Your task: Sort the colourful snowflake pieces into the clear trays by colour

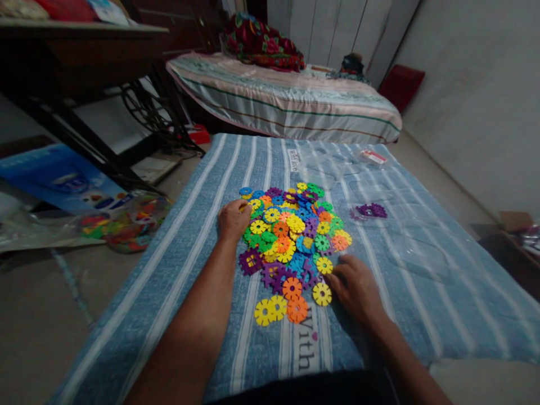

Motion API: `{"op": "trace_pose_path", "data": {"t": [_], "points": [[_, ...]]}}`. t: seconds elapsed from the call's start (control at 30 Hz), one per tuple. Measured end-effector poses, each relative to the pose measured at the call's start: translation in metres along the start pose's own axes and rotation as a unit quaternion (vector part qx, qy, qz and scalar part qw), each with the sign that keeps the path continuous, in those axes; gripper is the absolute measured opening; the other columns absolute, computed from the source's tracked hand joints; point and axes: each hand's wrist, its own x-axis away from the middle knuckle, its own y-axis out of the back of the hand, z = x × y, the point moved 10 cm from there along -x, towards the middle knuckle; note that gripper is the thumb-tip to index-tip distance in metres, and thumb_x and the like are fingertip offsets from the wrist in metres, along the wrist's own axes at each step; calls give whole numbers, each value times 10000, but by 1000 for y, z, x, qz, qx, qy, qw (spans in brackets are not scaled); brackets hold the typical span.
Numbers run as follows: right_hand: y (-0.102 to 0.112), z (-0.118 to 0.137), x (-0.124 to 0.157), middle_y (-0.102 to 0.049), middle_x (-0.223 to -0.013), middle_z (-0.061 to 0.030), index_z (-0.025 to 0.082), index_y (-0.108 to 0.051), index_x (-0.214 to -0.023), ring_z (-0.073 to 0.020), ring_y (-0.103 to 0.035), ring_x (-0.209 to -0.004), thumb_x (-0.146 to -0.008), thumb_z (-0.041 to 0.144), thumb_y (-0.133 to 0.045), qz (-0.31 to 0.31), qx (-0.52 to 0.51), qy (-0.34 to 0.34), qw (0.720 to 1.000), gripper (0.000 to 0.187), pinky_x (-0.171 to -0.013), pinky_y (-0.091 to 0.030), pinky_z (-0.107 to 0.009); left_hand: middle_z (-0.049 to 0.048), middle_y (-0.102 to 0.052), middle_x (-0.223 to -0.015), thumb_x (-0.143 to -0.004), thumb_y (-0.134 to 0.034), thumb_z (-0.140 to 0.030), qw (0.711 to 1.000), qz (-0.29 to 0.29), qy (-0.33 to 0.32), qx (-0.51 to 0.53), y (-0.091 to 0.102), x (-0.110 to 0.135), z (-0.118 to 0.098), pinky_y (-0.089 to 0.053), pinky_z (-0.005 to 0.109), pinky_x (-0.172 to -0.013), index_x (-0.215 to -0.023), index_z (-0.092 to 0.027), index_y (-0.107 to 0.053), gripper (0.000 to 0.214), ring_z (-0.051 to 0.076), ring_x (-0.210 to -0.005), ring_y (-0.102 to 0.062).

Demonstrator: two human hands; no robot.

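A heap of notched plastic building discs (295, 225) in yellow, orange, green and blue lies on the striped cloth. Purple square notched pieces (251, 261) are mixed in, mostly along its near side. At the heap's left edge, my left hand (234, 219) is closed, fingers curled beside yellow and blue discs; what it pinches is too small to make out. My right hand (356, 284) has its fingers bent at the right edge, close to a yellow disc (322, 294) and a purple piece. Its fingertips are partly hidden. Two overlapping yellow discs (270, 310) lie nearest me.
Clear plastic trays (417, 256) stand on the right of the striped cloth (202, 197); one holds purple pieces (371, 210). A red-and-white packet (373, 157) lies at the far right. Beyond are a bed (291, 101) and, left, a treadle table (76, 56) with bagged coloured pieces (135, 219) below.
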Motion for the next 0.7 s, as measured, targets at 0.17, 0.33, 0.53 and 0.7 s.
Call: {"op": "trace_pose_path", "data": {"t": [0.17,0.33,0.53,0.7], "points": [[-2,-1,1,-662,-1214,-159,215,-717,-904,-347,-634,-1125,-885,363,-654,25,-19,15,999,162,-941,-545,-510,55,-780,-1064,-854,-520,-329,1000,6,5,-1,0,1,-1,-490,309,-935,-927,-236,-726,237,224,-1013,-692],[-7,-5,2,-641,-1269,-172,207,-719,-943,-357,-621,-1169,-855,320,-688,66,-25,17,997,147,-979,-531,-529,58,-779,-1069,-853,-520,-324,1000,4,4,-2,1,2,-2,-490,307,-942,-921,-230,-726,236,221,-1011,-694],[0,-8,-1,-679,-1222,-113,233,-668,-817,-302,-644,-1144,-795,242,-691,67,-89,-37,993,33,-977,-539,-468,47,-783,-1052,-840,-530,-324,1000,-2,0,-3,3,0,-1,-496,318,-945,-910,-243,-726,223,231,-1013,-693],[9,-7,-5,-729,-1103,-83,238,-618,-739,-274,-682,-1068,-764,224,-657,106,-173,-72,977,48,-910,-544,-421,67,-778,-1066,-839,-508,-340,1000,-2,-2,5,4,-2,1,-506,331,-933,-915,-233,-726,254,245,-1007,-700]]}}
